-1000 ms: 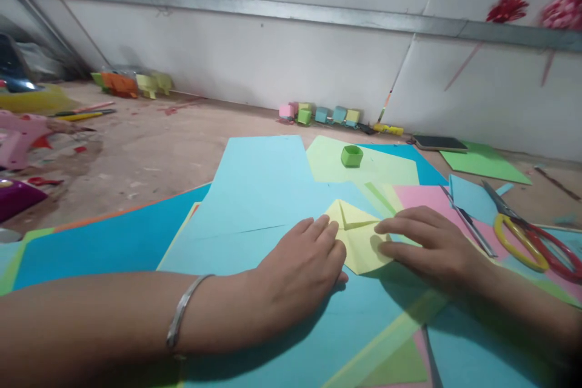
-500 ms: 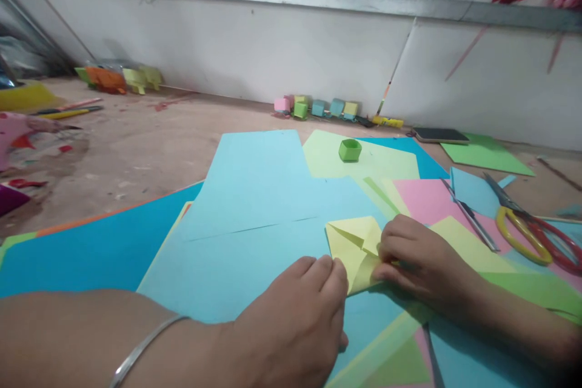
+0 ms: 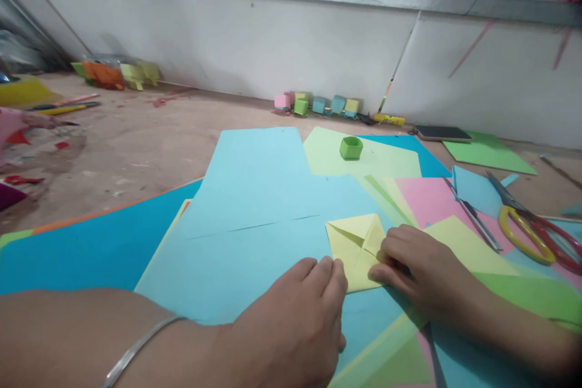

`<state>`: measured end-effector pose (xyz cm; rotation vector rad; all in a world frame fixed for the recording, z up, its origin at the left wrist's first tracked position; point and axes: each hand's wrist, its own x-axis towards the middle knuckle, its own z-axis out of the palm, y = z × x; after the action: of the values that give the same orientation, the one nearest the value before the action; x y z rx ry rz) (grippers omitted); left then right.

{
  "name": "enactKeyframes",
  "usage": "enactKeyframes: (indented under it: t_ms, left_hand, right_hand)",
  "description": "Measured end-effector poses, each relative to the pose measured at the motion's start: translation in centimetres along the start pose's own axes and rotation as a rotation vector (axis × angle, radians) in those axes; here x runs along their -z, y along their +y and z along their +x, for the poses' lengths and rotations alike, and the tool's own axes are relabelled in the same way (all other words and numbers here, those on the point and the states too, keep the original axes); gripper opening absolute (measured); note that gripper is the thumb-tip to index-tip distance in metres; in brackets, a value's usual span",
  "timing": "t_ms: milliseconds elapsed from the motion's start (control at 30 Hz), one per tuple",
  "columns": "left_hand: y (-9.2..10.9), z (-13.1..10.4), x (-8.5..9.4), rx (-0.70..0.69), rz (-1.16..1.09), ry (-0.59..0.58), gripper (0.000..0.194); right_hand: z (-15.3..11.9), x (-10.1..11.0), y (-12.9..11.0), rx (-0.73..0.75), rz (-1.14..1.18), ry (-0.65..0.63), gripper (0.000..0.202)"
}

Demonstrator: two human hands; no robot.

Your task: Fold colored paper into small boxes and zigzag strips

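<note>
A small square of yellow paper [image 3: 357,264], its corners folded in toward the middle, lies on the light blue sheets [image 3: 254,194]. My left hand [image 3: 297,309] has its fingers bent and held together at the lower left edge of the square. At the opposite side, my right hand [image 3: 409,260] grips the right edge, thumb below and fingers curled above. One flap at the upper left of the square stands slightly lifted, leaving a dark gap. Part of the right edge is hidden under my right fingers.
Scissors [image 3: 525,233] and a slim metal cutter [image 3: 475,215] lie on coloured papers at right. Beyond the sheets are a small green paper box [image 3: 351,148], a phone [image 3: 443,133] and little paper blocks [image 3: 318,105] along the wall. A dark blue sheet [image 3: 104,242] spreads at left.
The right-hand flap of the yellow square now lies flatter, and its right corner has been folded inward. My right hand has shifted slightly right and down; my left stays at the lower left edge.
</note>
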<state>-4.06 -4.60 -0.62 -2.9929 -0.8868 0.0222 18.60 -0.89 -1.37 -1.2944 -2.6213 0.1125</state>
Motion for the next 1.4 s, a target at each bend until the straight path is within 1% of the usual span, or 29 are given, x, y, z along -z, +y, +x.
enactKeyframes:
  t_ms: [167,233,300,433,500,567,633,700,767,867,1067,1233,1400]
  left_hand:
    - [0.0,0.4,0.4,0.024,-0.045,-0.064,0.037]
    - [-0.1,0.5,0.6,0.031,-0.062,-0.097,0.034]
    - [-0.1,0.6,0.8,0.028,-0.065,-0.105,0.030]
    - [-0.4,0.6,0.8,-0.019,-0.004,-0.051,0.027]
    - [-0.6,0.6,0.7,-0.038,0.014,-0.015,0.026]
    - [-0.7,0.8,0.8,-0.033,0.004,-0.004,0.022]
    - [-0.8,1.1,0.9,-0.017,-0.014,-0.037,0.021]
    - [-0.8,1.4,1.0,-0.008,-0.022,-0.100,0.029]
    - [-0.8,1.5,1.1,-0.010,-0.025,-0.159,0.033]
    - [-0.8,1.6,1.0,-0.012,-0.036,-0.194,0.031]
    - [-1.0,1.5,0.9,-0.031,-0.029,-0.167,0.034]
    - [-1.1,1.4,0.4,-0.106,0.040,-0.083,0.042]
    - [-1.5,1.3,0.2,-0.146,0.066,-0.050,0.042]
  right_hand:
    - [0.3,0.3,-0.1,-0.032,0.012,-0.066,0.036]
    - [0.5,0.5,-0.3,-0.058,0.010,-0.105,0.037]
    - [0.7,0.7,-0.4,-0.090,0.000,-0.146,0.038]
    - [1.0,0.9,-0.7,-0.137,-0.016,-0.199,0.038]
    - [1.0,0.9,-0.7,-0.146,-0.009,-0.209,0.037]
    - [1.0,0.9,-0.7,-0.151,0.000,-0.208,0.037]
    - [1.0,0.8,-0.6,-0.150,0.007,-0.195,0.037]
    - [1.0,0.7,-0.5,-0.149,0.011,-0.188,0.037]
    - [0.9,0.6,-0.5,-0.156,0.013,-0.195,0.036]
    - [1.0,0.7,-0.6,-0.157,0.012,-0.203,0.034]
    - [1.0,0.8,-0.5,-0.116,0.028,-0.211,0.034]
    - [1.2,0.8,-0.4,-0.101,0.030,-0.224,0.035]
    - [1.4,1.1,-0.5,-0.143,0.037,-0.255,0.035]
